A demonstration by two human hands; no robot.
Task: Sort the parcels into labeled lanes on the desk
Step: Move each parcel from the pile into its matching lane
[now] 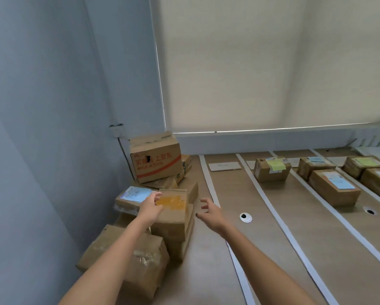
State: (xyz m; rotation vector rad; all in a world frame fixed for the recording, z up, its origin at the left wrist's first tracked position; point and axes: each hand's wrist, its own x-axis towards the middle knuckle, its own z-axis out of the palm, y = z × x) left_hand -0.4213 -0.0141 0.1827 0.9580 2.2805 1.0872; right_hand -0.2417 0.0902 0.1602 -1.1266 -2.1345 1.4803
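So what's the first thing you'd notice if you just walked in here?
Probably the messy pile of cardboard boxes heaped in the corner at the left end of the desk, with the big box with red writing on top. Both hands reach for it: the left hand is on a box with a yellow patch, the right hand open beside it. To the right, white strips split the desk into lanes holding sorted parcels.

An office corner serving as a parcel-sorting station.

A wood-grain surface [261,249] with round cable grommets [245,217] is sitting against a pale blue wall [41,106], under a drawn roller blind [261,62]. White tape strips [279,221] are dividing it into lanes, cardboard parcels [272,169] are lying in them, and more boxes [156,157] are piling up in the corner.
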